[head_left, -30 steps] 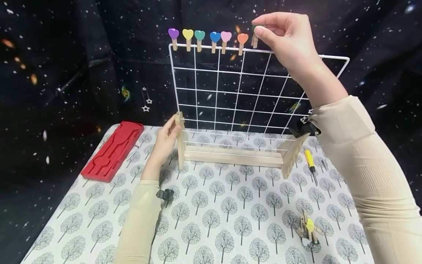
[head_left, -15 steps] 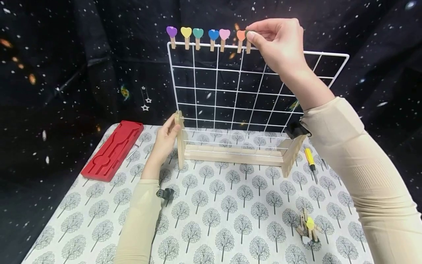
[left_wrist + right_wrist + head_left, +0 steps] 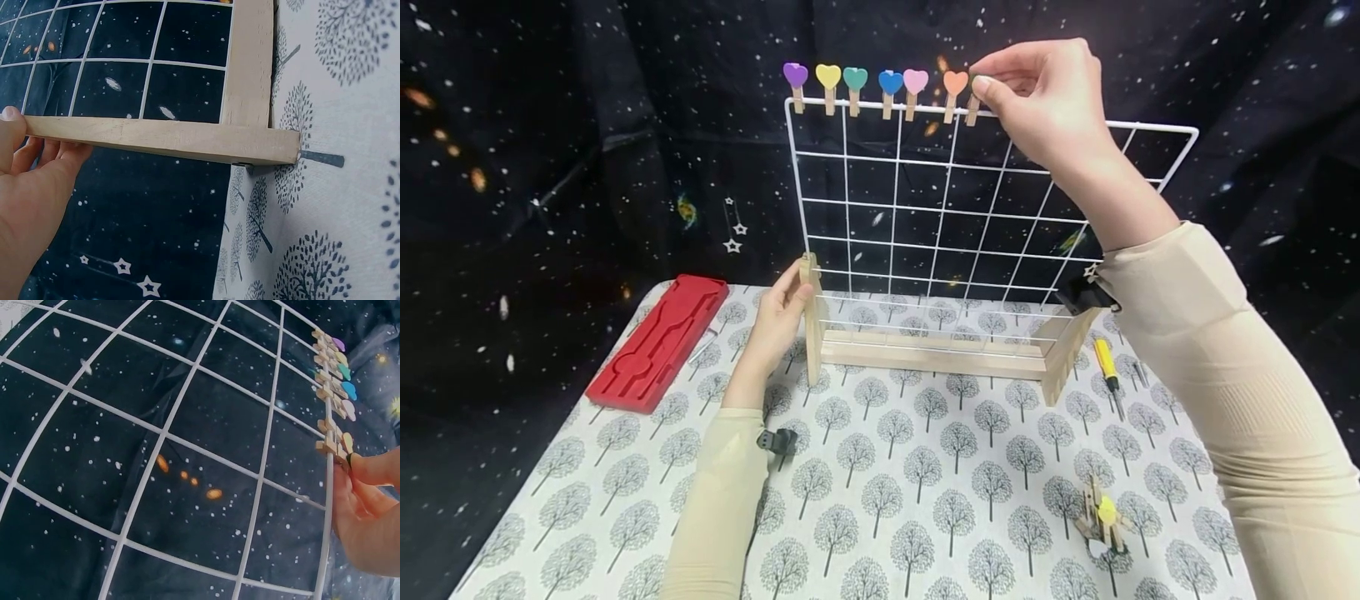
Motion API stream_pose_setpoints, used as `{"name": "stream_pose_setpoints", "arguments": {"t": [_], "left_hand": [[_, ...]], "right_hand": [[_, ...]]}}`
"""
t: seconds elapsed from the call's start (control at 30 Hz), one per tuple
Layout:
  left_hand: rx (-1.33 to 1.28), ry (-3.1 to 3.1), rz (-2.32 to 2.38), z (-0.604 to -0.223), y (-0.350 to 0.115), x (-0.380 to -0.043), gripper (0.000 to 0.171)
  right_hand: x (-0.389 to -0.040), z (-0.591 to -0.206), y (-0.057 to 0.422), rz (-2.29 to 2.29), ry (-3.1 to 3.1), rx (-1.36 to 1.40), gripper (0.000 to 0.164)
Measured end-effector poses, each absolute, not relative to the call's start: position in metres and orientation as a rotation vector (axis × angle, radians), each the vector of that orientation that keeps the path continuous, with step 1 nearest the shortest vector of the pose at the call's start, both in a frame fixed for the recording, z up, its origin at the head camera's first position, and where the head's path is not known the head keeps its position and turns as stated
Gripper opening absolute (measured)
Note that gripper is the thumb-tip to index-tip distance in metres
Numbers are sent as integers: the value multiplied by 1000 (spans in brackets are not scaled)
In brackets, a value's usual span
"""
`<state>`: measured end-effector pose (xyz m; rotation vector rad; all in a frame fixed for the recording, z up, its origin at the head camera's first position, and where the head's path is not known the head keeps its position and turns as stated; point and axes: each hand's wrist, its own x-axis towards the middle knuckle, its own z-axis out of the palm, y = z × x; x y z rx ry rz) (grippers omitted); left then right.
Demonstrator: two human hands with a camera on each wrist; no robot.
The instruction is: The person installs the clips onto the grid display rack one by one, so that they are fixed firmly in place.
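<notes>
Step in hand: clipping a heart peg [image 3: 973, 111] to top wire of white grid [image 3: 164, 432], R end of a row of six. Peg is just beside the orange-heart peg [image 3: 955, 83], apart from it in head view; R wrist view shows its wooden jaws straddling the wire. Full bite or not: can't tell. Its heart's mostly hidden by the fingers; a dark edge shows.

Next move prob. calls for seating the peg square, easing off the squeeze so the spring bites, then a straight withdrawal w/o knocking the neighbour. More pegs avail. in the small pile [image 3: 1105, 521] on the cloth, near R.

Pose: R hand [image 3: 1051, 108] comes in from the R above the grid, forearm raised in front of the grid's R side; thumb + forefinger pinch the peg, gap narrow. L hand [image 3: 777, 321] low, arm reaching fwd; grips the L wooden upright [image 3: 169, 139] near its far end, thumb one side, fingers the other, prob. steadying the stand.
</notes>
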<state>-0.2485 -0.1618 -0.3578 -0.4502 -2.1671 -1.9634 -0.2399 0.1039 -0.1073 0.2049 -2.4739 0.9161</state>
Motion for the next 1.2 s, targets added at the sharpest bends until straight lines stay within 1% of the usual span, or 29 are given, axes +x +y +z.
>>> {"name": "stream_pose_setpoints", "arguments": {"t": [0.37, 0.77, 1.07, 1.2], "left_hand": [[-456, -2152, -1945, -376, -165, -264, 53], [-443, -2165, -1959, -355, -160, -248, 51], [-437, -2168, -1980, -356, -160, -249, 51], [-433, -2174, -1977, -356, -159, -249, 51]], "right_hand": [[-241, -106, 114, 1017, -2465, 194, 26], [-240, -109, 122, 931, -2460, 229, 28], [-238, -120, 129, 1021, -2386, 343, 29], [-227, -127, 136, 1091, -2209, 445, 27]]}}
